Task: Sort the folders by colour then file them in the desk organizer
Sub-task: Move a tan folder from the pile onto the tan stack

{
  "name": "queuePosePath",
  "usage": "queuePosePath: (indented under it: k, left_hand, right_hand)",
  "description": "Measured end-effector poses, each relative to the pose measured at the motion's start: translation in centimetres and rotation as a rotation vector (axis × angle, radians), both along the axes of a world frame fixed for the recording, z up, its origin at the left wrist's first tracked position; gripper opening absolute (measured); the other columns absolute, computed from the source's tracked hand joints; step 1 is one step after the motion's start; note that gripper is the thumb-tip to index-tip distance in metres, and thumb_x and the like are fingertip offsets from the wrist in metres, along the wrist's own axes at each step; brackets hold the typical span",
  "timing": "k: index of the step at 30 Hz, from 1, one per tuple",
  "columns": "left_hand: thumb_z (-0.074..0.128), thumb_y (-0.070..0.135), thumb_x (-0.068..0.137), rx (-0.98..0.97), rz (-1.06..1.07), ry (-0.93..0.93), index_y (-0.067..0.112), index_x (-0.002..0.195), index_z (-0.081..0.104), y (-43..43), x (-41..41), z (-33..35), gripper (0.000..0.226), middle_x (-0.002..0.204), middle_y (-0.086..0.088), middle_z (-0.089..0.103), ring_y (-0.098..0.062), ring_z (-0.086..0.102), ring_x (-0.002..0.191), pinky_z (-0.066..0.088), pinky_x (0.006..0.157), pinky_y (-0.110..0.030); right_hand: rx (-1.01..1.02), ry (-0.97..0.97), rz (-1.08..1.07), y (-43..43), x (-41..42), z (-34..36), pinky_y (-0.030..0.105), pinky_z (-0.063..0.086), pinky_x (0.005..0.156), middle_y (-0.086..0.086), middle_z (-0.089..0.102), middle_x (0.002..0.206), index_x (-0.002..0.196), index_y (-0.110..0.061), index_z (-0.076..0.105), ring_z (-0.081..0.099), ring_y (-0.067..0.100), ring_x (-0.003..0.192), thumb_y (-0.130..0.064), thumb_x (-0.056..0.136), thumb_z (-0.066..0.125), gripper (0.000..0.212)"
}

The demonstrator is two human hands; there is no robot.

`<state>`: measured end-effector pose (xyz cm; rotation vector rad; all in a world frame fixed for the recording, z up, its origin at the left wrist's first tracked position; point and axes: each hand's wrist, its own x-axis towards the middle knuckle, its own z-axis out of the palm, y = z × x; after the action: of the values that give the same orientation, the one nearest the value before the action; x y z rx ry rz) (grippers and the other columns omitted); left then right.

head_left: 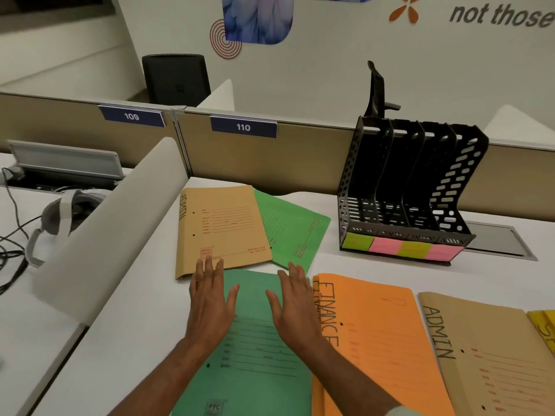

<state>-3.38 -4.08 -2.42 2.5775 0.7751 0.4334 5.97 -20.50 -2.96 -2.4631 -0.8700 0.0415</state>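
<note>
A green folder (255, 355) lies flat on the desk in front of me. My left hand (210, 298) and my right hand (295, 304) rest on its far end, palms down, fingers spread, gripping nothing. Beyond them lie a tan folder marked ADMIN (219, 226) and a second green folder (292, 229), partly under the tan one. To the right are an orange FINANCE folder (378, 340), another tan ADMIN folder (492, 361) and a yellow folder's corner (543, 325). The black desk organizer (405, 187) stands empty at the back right, with green and pink labels on its front.
A white curved divider (120, 223) bounds the desk on the left, a tan partition (300, 157) at the back. Cables and a grey headset (57, 211) lie on the neighbouring desk. A metal cable hatch (498, 238) sits right of the organizer.
</note>
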Motion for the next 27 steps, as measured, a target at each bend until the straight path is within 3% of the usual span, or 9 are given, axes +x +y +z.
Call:
queuePosePath:
  k: [9, 15, 20, 27]
  left_hand:
    - [0.049, 0.035, 0.101, -0.048, 0.083, 0.038, 0.009, 0.157, 0.021, 7.6, 1.9, -1.5, 0.068, 0.166, -0.015, 0.012, -0.029, 0.001, 0.155, 0.003, 0.125, -0.045]
    - [0.049, 0.033, 0.102, -0.180, 0.194, 0.067, 0.007, 0.154, 0.025, 11.0, 3.0, -2.3, 0.063, 0.163, -0.019, 0.020, -0.033, 0.012, 0.152, 0.010, 0.124, -0.050]
    - [0.053, 0.031, 0.100, -0.344, 0.261, 0.048, 0.007, 0.145, 0.036, 12.5, 3.6, -2.5, 0.054, 0.145, -0.016, 0.049, -0.035, 0.047, 0.131, 0.029, 0.113, -0.054]
    - [0.065, 0.025, 0.095, -0.576, 0.391, -0.084, 0.008, 0.143, 0.040, 13.9, 4.6, -2.1, 0.056, 0.138, -0.016, 0.055, -0.037, 0.057, 0.120, 0.051, 0.098, -0.050]
  right_hand:
    - [-0.079, 0.032, 0.028, 6.9, 3.0, -1.8, 0.034, -0.005, 0.122, 0.009, 0.003, 0.167, 0.155, -0.016, 0.021, -0.006, 0.023, 0.154, -0.050, 0.104, 0.027, 0.062]
    - [-0.099, 0.113, 0.016, 9.7, 5.1, -3.4, 0.032, -0.006, 0.120, 0.008, 0.005, 0.167, 0.156, -0.017, 0.017, -0.001, 0.025, 0.153, -0.050, 0.103, 0.031, 0.064]
    - [-0.148, 0.198, -0.007, 11.0, 6.5, -4.6, 0.039, -0.001, 0.123, 0.009, 0.006, 0.166, 0.154, -0.019, 0.019, 0.001, 0.027, 0.153, -0.051, 0.102, 0.032, 0.063]
    - [-0.165, 0.209, -0.026, 11.8, 7.0, -5.5, 0.042, 0.001, 0.125, 0.009, 0.011, 0.166, 0.152, -0.019, 0.025, 0.003, 0.029, 0.153, -0.054, 0.102, 0.030, 0.061]
